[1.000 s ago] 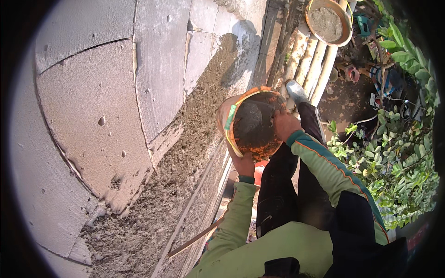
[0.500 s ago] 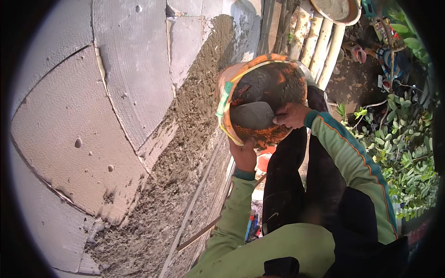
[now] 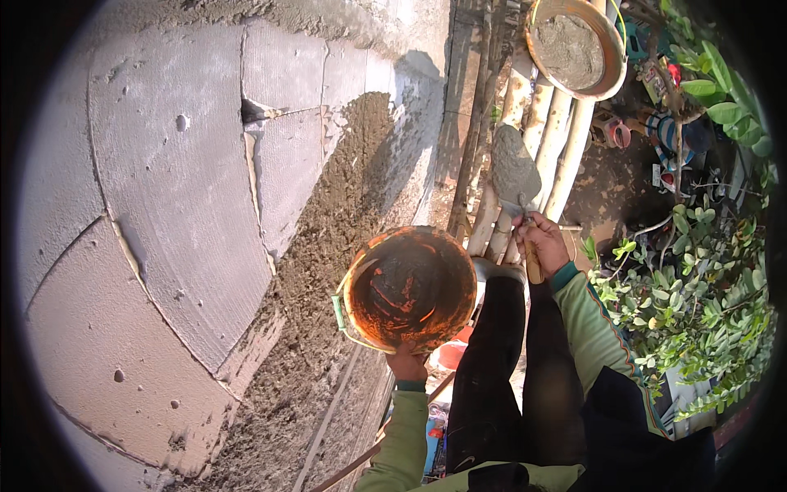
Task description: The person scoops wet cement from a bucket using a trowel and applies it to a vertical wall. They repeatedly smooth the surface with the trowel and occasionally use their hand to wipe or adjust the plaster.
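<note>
My left hand [image 3: 407, 361] grips the near rim of an orange bucket [image 3: 410, 287]. Dark mortar residue coats the inside of this bucket, and its green-gripped handle hangs at the left side. My right hand [image 3: 544, 243] is closed round the wooden handle of a trowel [image 3: 517, 168]. Grey mortar covers the trowel's blade, which points away from me over the pale poles. Left of the bucket stands a wall of light blocks [image 3: 197, 197], with a band of rough wet mortar [image 3: 328, 221] spread along it.
A second bucket [image 3: 574, 49], holding grey mortar, sits at the far end of the pale bamboo poles [image 3: 566, 156]. Leafy plants [image 3: 697, 279] grow at the right. Below my legs lies a red-orange object [image 3: 449, 353]; a thin brown rod [image 3: 369, 455] slants nearby.
My right hand has drawn the trowel out of the bucket and moved it right, over the poles. The held bucket sits lower in view, and the second bucket shows more fully.
</note>
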The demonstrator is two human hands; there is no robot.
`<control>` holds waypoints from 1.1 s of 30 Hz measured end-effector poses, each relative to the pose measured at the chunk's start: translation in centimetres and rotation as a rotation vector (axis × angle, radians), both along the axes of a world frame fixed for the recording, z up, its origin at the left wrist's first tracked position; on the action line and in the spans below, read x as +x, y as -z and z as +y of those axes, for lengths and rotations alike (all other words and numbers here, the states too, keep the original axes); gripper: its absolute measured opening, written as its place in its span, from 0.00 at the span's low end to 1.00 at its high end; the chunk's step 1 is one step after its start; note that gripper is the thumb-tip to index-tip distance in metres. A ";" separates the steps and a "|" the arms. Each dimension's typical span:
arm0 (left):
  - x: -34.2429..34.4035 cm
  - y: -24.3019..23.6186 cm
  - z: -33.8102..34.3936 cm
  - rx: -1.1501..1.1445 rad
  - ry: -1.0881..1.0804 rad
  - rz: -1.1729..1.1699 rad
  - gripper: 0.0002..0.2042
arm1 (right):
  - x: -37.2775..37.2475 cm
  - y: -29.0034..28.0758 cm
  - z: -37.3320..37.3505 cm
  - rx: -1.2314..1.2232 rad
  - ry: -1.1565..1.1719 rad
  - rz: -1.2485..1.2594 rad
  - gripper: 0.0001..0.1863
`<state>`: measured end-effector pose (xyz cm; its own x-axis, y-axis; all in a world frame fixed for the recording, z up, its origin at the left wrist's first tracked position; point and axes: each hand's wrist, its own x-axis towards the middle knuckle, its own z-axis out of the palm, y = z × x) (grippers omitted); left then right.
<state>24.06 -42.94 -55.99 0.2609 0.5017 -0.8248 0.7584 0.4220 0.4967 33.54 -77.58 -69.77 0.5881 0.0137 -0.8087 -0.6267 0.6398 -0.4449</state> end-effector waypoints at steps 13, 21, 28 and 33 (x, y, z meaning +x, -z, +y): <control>-1.4 5.2 0.7 0.060 0.086 0.073 0.26 | 22.2 0.2 23.4 0.169 0.282 -0.361 0.17; 3.2 8.8 -1.7 0.097 0.244 0.036 0.31 | 2.5 -4.6 7.4 -0.626 -1.255 -0.102 0.16; 8.4 9.3 -8.6 0.665 1.067 -0.221 0.39 | 4.9 6.6 8.7 -1.293 -1.372 -0.273 0.12; 11.0 8.2 -10.5 0.546 1.156 -0.331 0.40 | 1.5 8.9 8.7 -0.900 -1.584 -0.284 0.14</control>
<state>35.07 -53.45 -64.20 0.9093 0.1002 -0.4038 0.3544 -0.6949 0.6257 35.01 -68.85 -78.71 0.5599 0.2953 -0.7742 -0.1855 -0.8660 -0.4644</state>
